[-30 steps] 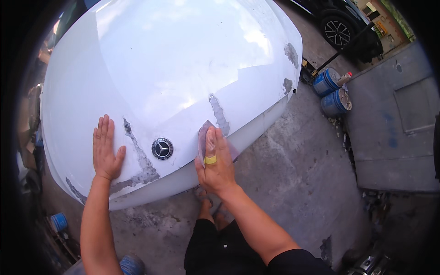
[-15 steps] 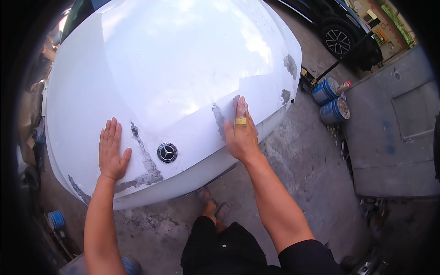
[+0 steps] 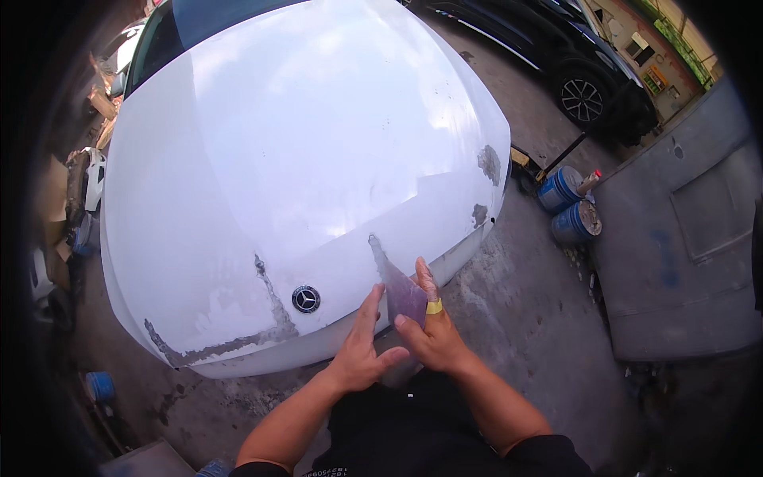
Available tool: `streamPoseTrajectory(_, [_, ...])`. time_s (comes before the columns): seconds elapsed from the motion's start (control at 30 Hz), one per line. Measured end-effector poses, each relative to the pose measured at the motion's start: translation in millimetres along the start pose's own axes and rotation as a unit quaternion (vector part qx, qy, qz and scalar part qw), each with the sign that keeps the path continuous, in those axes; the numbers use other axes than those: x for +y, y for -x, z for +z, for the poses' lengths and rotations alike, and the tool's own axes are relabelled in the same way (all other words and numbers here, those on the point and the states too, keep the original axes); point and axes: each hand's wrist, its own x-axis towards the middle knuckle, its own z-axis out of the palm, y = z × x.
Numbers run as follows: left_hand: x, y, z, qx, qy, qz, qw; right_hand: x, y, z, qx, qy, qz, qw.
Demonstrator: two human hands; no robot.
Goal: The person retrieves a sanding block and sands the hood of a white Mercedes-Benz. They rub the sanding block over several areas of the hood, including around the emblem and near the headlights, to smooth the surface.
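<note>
- Purplish sheet (image 3: 408, 304): between the two hands, near the front edge of the white hood (image 3: 254, 167), tilted with a narrow corner pointing away from the person; contact with the hood cannot be judged.
- Right hand (image 3: 439, 340): closed partway, the sheet pinched between its thumb and fingers; a yellow band (image 3: 434, 307) wraps one finger.
- Left hand (image 3: 356, 359): fingers extended, thumb spread away, gripping nothing that can be made out (whether it brushes the sheet's near side cannot be told).
- Handling, as judged: the sheet, probably abrasive paper, should be light, thin and flexible, rough on one face and unlikely to slip, though liable to crease or tear at a fold.
- Point of hold, as judged: a broad edge, thumb on one face and flat fingers behind the other, best keeps it from buckling.
- Surroundings: a grey patch (image 3: 376, 245) lies just beyond the sheet; a round emblem (image 3: 306, 299) sits left of it; two blue buckets (image 3: 559, 188) stand at right.
</note>
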Motion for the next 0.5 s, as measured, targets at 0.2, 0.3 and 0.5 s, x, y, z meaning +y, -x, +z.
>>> streamPoseTrajectory(0.2, [14, -33, 40, 0.031, 0.367, -0.141, 0.919, 30, -3, -42, -0.134, -0.029, 0.013, 0.991])
streamPoseTrajectory(0.3, [1, -35, 62, 0.181, 0.408, -0.288, 0.847, 55, -9, -66, -0.189, -0.108, -0.010, 0.976])
streamPoseTrajectory(0.5, [-5, -52, 111, 0.257, -0.366, -0.227, 0.865, 136, -1, -195, -0.232, -0.124, 0.060, 0.963])
